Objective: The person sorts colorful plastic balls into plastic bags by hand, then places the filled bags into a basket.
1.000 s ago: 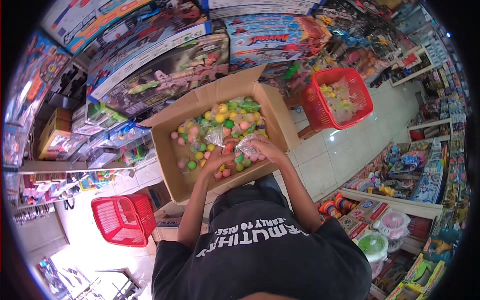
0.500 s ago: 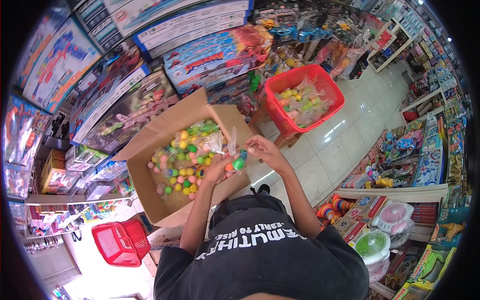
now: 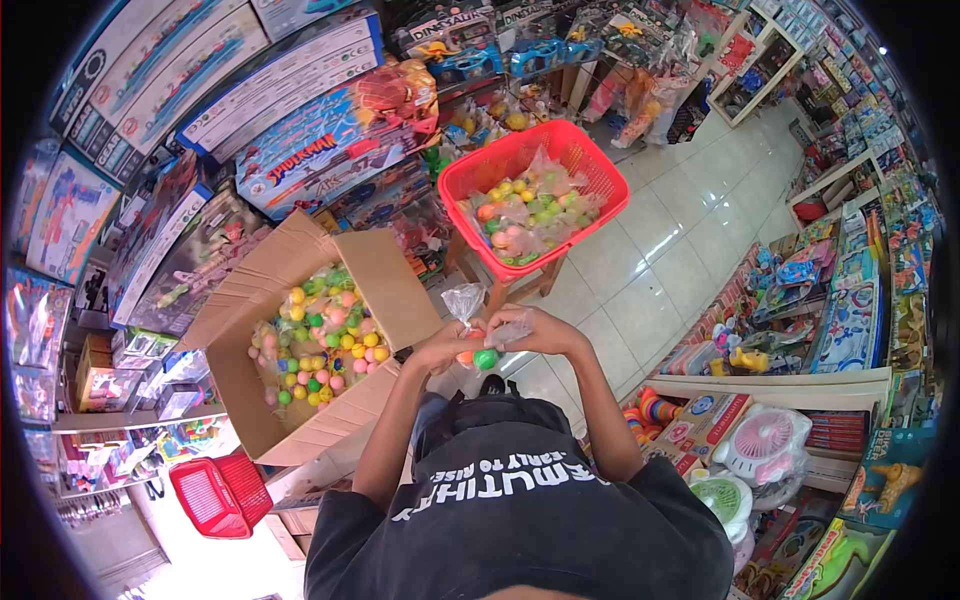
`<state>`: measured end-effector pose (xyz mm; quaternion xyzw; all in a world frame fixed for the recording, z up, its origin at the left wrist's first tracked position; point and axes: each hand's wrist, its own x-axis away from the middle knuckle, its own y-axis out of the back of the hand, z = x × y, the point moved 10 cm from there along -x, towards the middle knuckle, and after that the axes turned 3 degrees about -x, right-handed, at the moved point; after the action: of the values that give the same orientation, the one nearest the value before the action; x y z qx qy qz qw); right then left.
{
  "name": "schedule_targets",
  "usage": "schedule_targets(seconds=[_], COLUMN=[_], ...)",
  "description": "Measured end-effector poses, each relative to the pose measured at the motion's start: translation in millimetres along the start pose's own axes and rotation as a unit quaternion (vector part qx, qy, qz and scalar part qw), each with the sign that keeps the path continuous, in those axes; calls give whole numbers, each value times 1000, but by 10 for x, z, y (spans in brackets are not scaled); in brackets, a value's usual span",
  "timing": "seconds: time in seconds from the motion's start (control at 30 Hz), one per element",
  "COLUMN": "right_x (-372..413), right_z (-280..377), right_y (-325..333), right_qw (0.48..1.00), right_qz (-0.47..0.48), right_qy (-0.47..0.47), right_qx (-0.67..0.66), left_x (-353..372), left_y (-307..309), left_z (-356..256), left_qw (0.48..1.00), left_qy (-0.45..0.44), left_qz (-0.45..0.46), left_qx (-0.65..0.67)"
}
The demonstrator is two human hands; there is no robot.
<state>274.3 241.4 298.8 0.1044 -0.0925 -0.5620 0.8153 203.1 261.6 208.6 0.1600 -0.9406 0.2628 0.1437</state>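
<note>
Both of my hands meet in front of my body at a small clear plastic bag of balls [image 3: 485, 359], with green and orange balls showing below the fingers. My left hand [image 3: 445, 348] is closed on the bag's left side, and a crinkled piece of clear plastic stands up above it. Against the neck of the bag, my right hand [image 3: 541, 333] is closed with its fingertips next to the left ones. A loose flap of clear plastic [image 3: 510, 329] lies over those right fingers.
Left of my hands is an open cardboard box [image 3: 385, 280] of bagged colored balls. Beyond them a red basket [image 3: 462, 212] with more bagged balls stands on a wooden stool [image 3: 548, 277]. Another red basket [image 3: 222, 495] is at lower left. Toy shelves line both sides.
My hands have come together at the bag, away from over the box; the right fingers, apart before, now pinch at its neck. The view has shifted, with box and basket further left.
</note>
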Motion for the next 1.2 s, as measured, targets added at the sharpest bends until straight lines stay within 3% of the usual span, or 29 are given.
schedule_targets(seconds=[0.1,0.37,0.43,0.5,0.6,0.77,0.83,0.87,1.0,1.07,1.2], right_x=[82,15,-65,-147,-304,-651,-797,-836,-1058,-1218,-1467], right_z=[-47,-57,-134,-251,-327,-666,-674,-771,-1152,-1374,-1569], right_y=[134,670,823,968,1403,1891,2077,2152,2284,2342,2450], right_qw=[998,990,982,969,965,937,939,933,927,941,942], right_qz=[-3,-114,-128,-151,-239,-311,-337,-357,-367,-327,-313], right_qy=[-55,15,3,-13,18,-31,18,4,-22,21,11], right_qx=[-34,-83,-139,-196,-110,-154,-70,-43,-70,82,119], left_x=[-124,-362,-361,-435,-526,-616,-631,-638,-663,-706,-764], left_y=[-115,75,197,401,647,1075,1283,1369,1510,1563,1558], left_z=[-51,-300,-719,-769,-1043,-1345,-1526,-1484,-1622,-1688,-1781], left_qw=[1000,996,985,982,975,962,944,940,930,926,921], left_qy=[8,23,-81,-96,-126,-160,-197,-189,-193,-203,-187], left_qz=[-20,-83,-151,-162,-177,-211,-256,-280,-310,-311,-318], left_qx=[-8,19,15,29,49,71,-59,-45,-52,-66,-125])
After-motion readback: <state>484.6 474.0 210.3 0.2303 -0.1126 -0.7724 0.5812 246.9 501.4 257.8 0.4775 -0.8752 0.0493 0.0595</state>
